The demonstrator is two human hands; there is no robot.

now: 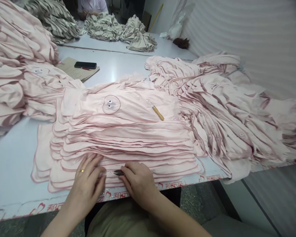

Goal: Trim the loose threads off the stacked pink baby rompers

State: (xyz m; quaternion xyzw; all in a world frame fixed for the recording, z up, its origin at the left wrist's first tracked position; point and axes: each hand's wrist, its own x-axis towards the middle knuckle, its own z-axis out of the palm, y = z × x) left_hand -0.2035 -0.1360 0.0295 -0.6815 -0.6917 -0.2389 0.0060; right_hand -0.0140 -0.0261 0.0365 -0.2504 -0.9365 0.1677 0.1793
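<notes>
- My right grip (pixel 140 181) holds stiff-looking snips (pixel 118 172).
- Beside it, my left grip (pixel 88 176) touches pink garments (pixel 135 133); whether pinching, I can't tell.
- Limp, light cloth, I judge: best taken by edges.

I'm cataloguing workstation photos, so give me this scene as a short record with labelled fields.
Left hand: resting on the near edge of the layered pink garments
Right hand: holding dark snips, blades toward the left hand
On the top garment: round face patch; wooden-handled tool
Behind the layers: phone and red pen on brown paper
Left and right: more pink garments, heaped
Far side: grey-green fabric heaps; part of another person
</notes>
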